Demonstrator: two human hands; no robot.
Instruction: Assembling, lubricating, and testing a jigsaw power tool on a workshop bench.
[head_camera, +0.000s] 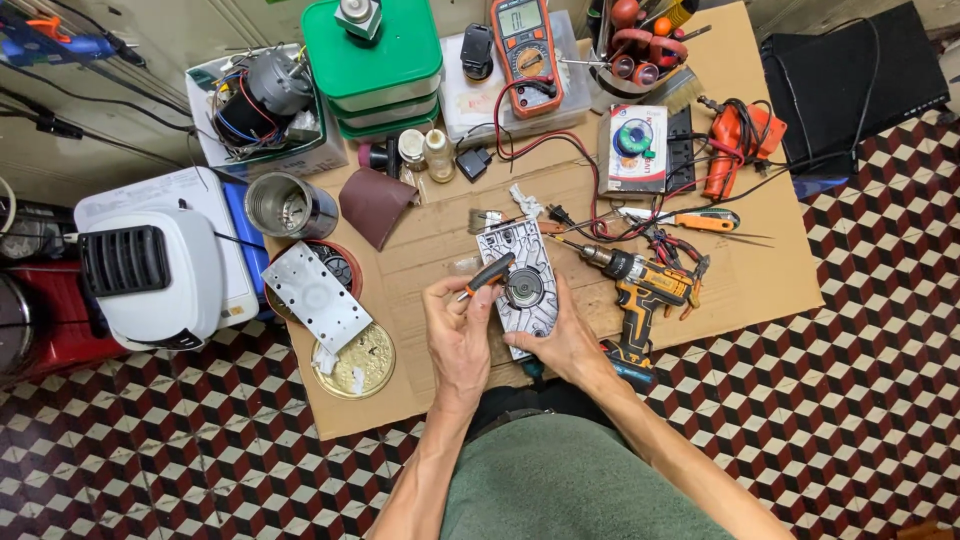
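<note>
The left hand (458, 325) is closed around a screwdriver (487, 275), its orange-and-black handle pinched between thumb and fingers, the tool lying over the grey plate (520, 285). The right hand (560, 340) cups the plate's near right edge, fingers curled loosely against it. The plate lies on the cardboard (740, 290), just left of the drill (640, 285) and below the multimeter (525, 50).
</note>
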